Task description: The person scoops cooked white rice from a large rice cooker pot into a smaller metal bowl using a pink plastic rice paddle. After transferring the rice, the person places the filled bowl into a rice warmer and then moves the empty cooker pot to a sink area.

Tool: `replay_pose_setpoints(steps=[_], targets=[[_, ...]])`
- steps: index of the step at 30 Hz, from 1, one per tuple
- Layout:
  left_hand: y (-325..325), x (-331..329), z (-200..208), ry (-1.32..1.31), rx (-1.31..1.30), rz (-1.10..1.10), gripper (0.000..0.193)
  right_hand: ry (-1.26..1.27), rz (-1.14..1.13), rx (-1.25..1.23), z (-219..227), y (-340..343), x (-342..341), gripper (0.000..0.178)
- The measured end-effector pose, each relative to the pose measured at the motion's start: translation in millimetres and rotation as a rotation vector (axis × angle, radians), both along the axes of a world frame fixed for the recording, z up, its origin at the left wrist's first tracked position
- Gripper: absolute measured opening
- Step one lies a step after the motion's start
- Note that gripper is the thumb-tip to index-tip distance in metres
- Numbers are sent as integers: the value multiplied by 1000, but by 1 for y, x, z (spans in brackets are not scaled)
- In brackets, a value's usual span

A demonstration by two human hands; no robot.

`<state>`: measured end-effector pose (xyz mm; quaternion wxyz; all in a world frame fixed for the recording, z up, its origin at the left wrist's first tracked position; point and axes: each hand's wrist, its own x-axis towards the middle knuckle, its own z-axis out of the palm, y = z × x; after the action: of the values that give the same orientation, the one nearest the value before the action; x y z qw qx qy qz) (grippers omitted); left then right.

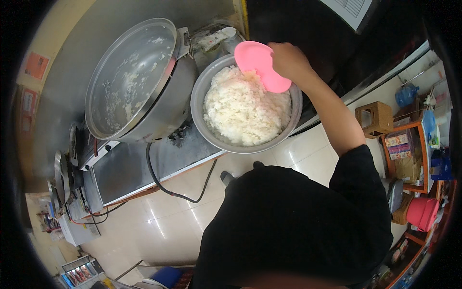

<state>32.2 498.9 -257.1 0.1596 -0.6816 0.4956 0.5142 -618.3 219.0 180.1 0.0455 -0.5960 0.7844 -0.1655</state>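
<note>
My right hand (291,62), closed, grips the far right edge of a pink plastic plate (262,62). The plate is tilted over the far side of a large round metal bowl (198,118) heaped with white cooked rice (245,113). Its lower edge meets the rice, and a few grains cling to it. To the left stands a big metal pot (166,108) with its wide lid (130,82) tipped up, bits of rice stuck on the inner face. My left hand is out of the picture.
The pot and bowl stand on a dark metal counter (154,166), with a black hose (159,185) hanging in front. Behind are a white-handled tool (216,39) and small containers. Pans (61,176) hang at left. Shelves (426,159) with boxes and a pink basin (422,213) stand at right.
</note>
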Motion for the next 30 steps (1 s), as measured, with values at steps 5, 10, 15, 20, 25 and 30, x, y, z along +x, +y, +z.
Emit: replay_pose_setpoints(steps=[5, 10, 15, 20, 25, 30], targets=[[-7, -4, -12, 22, -25, -15, 34, -177, -199, -240, -33, 48, -3, 23], [-32, -5, -28, 59, -87, -119, 33, -210, -272, -318, -41, 86, 8, 25], [-61, -9, -17, 33, -46, 52, 35, -96, -310, -320, -30, 93, 26, 24], [-59, -12, 4, 16, -26, 97, 37, -60, -235, -381, -31, 45, 28, 23], [-35, -12, 2, 3, -5, 69, 39, -257, -251, -317, -42, 31, 8, 25], [-20, -10, -6, -1, 9, 47, 41, -333, -344, -345, -46, 58, 9, 29]])
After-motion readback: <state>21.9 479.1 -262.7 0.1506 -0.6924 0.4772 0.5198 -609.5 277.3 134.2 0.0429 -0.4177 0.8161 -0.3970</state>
